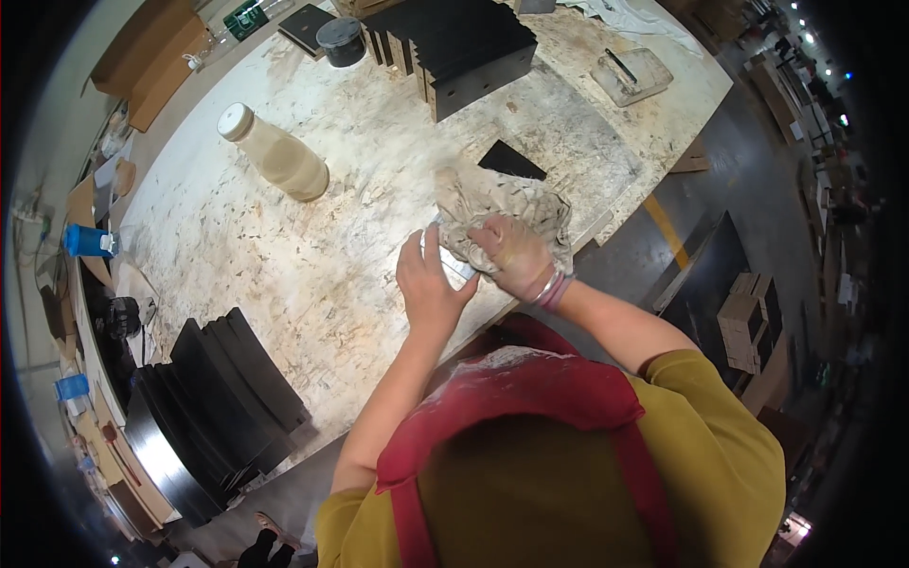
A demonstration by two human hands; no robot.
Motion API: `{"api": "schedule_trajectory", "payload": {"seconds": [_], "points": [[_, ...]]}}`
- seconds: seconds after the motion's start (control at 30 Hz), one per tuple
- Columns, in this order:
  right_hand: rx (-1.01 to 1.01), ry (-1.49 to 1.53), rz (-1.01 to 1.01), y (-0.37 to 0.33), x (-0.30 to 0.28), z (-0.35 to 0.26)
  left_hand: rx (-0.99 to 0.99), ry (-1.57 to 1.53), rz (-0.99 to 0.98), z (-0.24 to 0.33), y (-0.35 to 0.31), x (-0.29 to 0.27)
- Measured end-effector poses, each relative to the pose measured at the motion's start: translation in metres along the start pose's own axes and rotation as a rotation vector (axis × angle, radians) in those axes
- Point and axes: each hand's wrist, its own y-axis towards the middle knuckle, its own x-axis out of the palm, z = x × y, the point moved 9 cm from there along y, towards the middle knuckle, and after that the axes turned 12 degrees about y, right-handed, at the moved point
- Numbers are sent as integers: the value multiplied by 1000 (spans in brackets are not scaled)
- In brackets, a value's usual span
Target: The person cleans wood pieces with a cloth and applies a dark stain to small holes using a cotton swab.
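Note:
A crumpled, stained pale rag [511, 201] is bunched under my right hand [516, 257], whose fingers close on it near the table's front edge. That hand looks covered by a thin pale glove, with bands at the wrist. Just to its left, my left hand [431, 289] spans a small pale flat piece [458, 264] between thumb and fingers, pressing it to the table. The rag and my right hand partly cover this piece, so its full shape is hidden. Beyond the rag lies a small black plate [512, 159].
The smeared white table [369, 180] carries a bottle of cloudy liquid [279, 156], a dark round tub [341, 43], a row of black panels [478, 57] and a pale tray-like block [630, 78]. More black panels [218, 407] stand at the lower left.

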Motion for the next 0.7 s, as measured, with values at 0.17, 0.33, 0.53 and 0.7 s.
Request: {"api": "schedule_trajectory", "payload": {"seconds": [0.17, 0.33, 0.53, 0.7], "points": [[487, -7, 260, 5, -79, 144, 7, 25, 6, 4, -1, -3], [126, 21, -108, 47, -17, 24, -26, 11, -14, 3, 1, 1], [696, 176, -9, 45, -63, 211, -42, 20, -101, 8, 8, -2], [376, 33, -111, 9, -79, 258, -11, 155, -222, 33, 28, 12]]}}
